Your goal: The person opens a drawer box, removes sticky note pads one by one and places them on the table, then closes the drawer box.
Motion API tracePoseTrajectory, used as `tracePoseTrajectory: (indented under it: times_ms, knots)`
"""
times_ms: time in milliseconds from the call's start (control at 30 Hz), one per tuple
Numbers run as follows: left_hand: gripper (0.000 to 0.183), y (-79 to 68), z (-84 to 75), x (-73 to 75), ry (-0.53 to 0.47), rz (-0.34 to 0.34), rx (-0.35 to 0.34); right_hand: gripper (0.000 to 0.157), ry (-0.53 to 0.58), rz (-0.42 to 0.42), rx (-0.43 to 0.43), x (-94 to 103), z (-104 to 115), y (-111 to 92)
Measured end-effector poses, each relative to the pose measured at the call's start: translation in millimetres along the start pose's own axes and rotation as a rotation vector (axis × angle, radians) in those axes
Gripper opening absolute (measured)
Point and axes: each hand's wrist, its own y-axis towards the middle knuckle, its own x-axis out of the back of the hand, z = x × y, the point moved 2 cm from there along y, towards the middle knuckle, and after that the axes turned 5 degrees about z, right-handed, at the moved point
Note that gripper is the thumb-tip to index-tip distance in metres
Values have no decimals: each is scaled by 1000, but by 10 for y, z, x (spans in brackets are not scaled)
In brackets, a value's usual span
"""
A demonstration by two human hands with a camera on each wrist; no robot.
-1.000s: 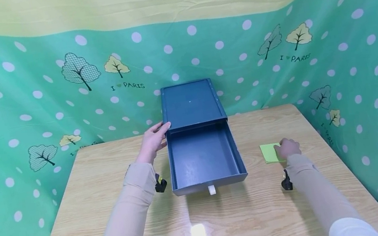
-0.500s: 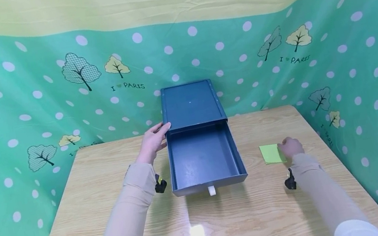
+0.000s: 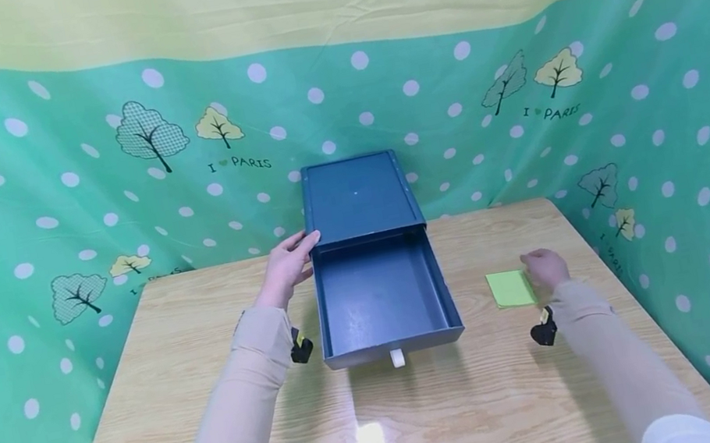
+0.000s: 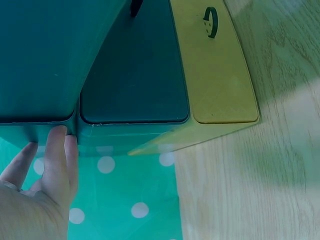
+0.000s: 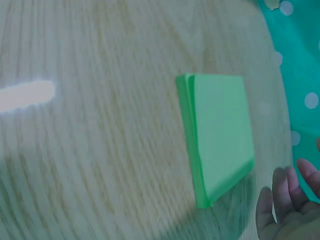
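A blue drawer cabinet [image 3: 357, 193] stands at the back of the table, with its top drawer [image 3: 382, 292] pulled out and bare inside. My left hand [image 3: 287, 265] rests on the cabinet's left front corner, thumb on the top edge. In the left wrist view the fingers of the left hand [image 4: 47, 185] lie fairly straight against the cabinet's side. A thick pad of light green sticky notes [image 3: 511, 289] lies to the right of the cabinet. Just beyond its right edge is my right hand [image 3: 546, 267], apart from it. The right wrist view shows loosely bent fingers [image 5: 282, 192] holding nothing.
Below the drawn-out drawer, the left wrist view shows a shut dark blue drawer front [image 4: 135, 70] and a yellow one [image 4: 220, 70] with a small ring-shaped handle. A wooden table [image 3: 216, 404] bears everything. Green polka-dot cloth [image 3: 105, 178] hangs around its back and sides.
My right hand has drawn back to the right off the sticky notes, uncovering the whole pad. The left hand and the cabinet have stayed put.
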Motion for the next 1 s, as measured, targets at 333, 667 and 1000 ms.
tracePoseTrajectory:
  times_ms: [333, 667, 1000]
  knots:
    - [69, 2, 3, 0, -2, 6, -6, 54, 334, 145, 91, -113, 200, -12]
    - [70, -1, 19, 19, -19, 9, 1, 54, 524, 309, 113, -123, 543, -96]
    - [70, -6, 11, 11, -20, 9, 2, 28, 683, 449, 171, -106, 777, -251]
